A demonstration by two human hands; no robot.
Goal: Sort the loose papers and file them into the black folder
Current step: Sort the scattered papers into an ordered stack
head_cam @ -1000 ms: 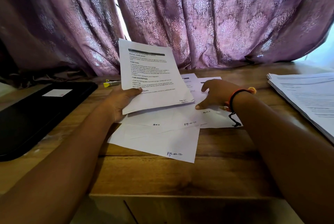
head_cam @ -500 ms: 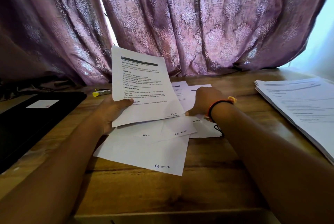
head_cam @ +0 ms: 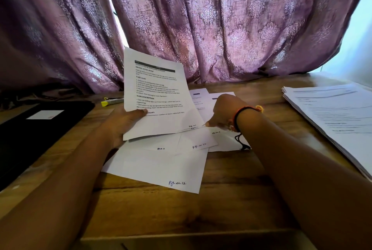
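Nearest on the wooden table (head_cam: 231, 205) lies a sheet marked "Pg-No-12" (head_cam: 161, 171), and partly over its far edge rest more loose papers (head_cam: 193, 141), one marked "Pg-No-10". The left hand (head_cam: 120, 122) grasps a few printed pages (head_cam: 157, 96) by their lower left side, thumb on the front, tilting them up off the pile. The right hand (head_cam: 223, 112), with a red and black wristband (head_cam: 241, 114), lies fingers-down on the sheets just right of those pages; whether it pinches one I cannot tell. The black folder (head_cam: 30, 137) lies closed at the left, a yellow highlighter (head_cam: 110, 101) beyond it. A paper stack (head_cam: 332, 116) sits far right, purple curtains (head_cam: 221, 24) behind.
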